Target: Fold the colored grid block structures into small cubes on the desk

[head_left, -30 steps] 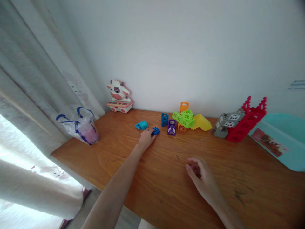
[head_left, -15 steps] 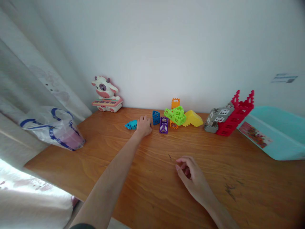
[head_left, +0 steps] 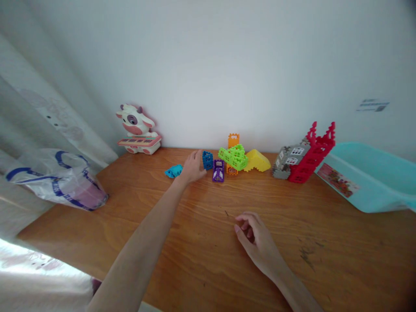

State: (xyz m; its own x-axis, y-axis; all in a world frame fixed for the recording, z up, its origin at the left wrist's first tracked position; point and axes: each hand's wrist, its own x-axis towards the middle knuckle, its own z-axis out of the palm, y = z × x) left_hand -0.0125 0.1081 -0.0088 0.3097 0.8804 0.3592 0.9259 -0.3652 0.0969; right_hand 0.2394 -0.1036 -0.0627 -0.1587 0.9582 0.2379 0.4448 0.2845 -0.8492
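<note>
The blue block point(head_left: 207, 160) left of the purple panel point(head_left: 219, 171) seemed light, stiff, best held edgewise; whether the left hand point(head_left: 191, 169) pinched was unclear; the right hand point(head_left: 258, 242) lay loosely curled.

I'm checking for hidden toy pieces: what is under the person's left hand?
Nothing can be made out: the left hand covers whatever lies beneath. A teal piece shows on one side, a dark-blue piece on the other.
</note>
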